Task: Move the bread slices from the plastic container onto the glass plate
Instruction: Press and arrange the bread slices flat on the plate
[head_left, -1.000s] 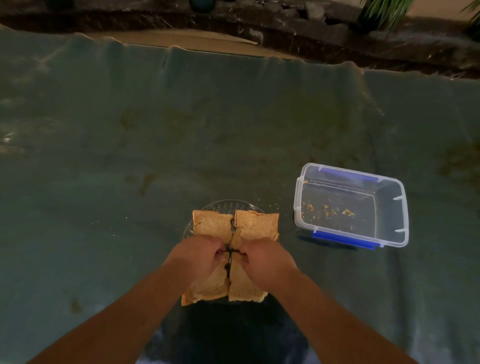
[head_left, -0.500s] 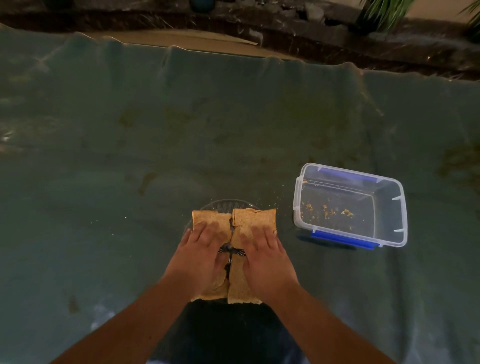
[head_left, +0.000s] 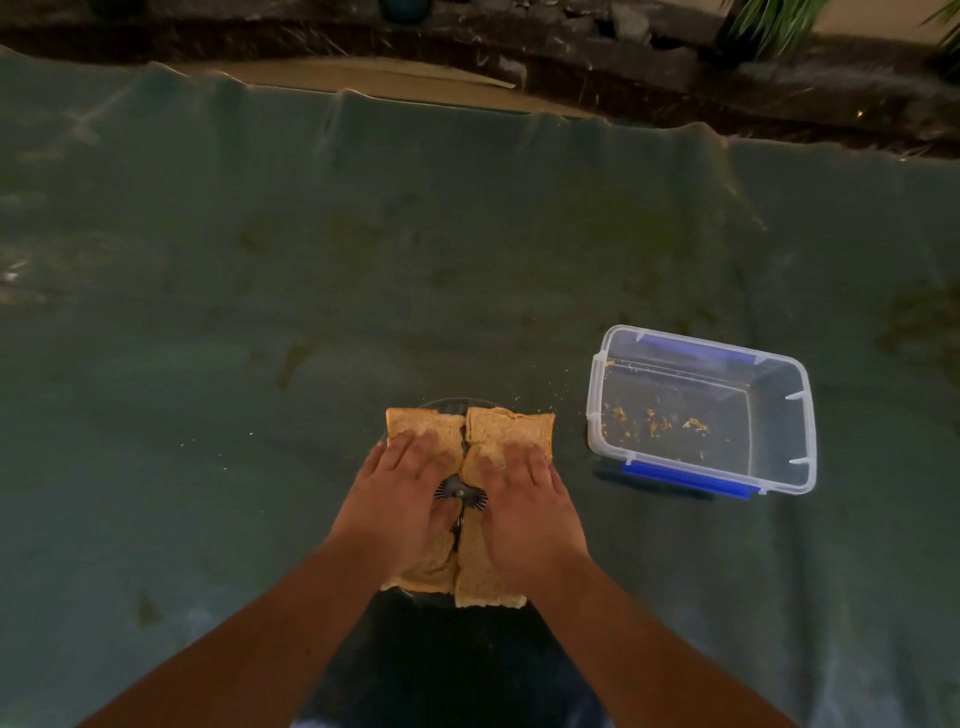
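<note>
The bread slices lie on the glass plate, side by side in two columns with a narrow gap down the middle — through that gap the plate's ridged centre shows dark. Only the plate's far rim peeks out beyond the bread; the rest is covered. Both hands rest flat on top of the slices: the left hand on the left column, the right hand on the right column, thumbs meeting near the gap. The fingers of each hand are extended and laid loosely together, palms down, pressing on the bread rather than pinching anything.

To the right of the plate, apart from it, stands the plastic container — clear, lidless, with blue clips on its near and far sides. Only crumbs lie on its bottom. A few more crumbs speckle the green cloth covering the worktop between plate and container.
</note>
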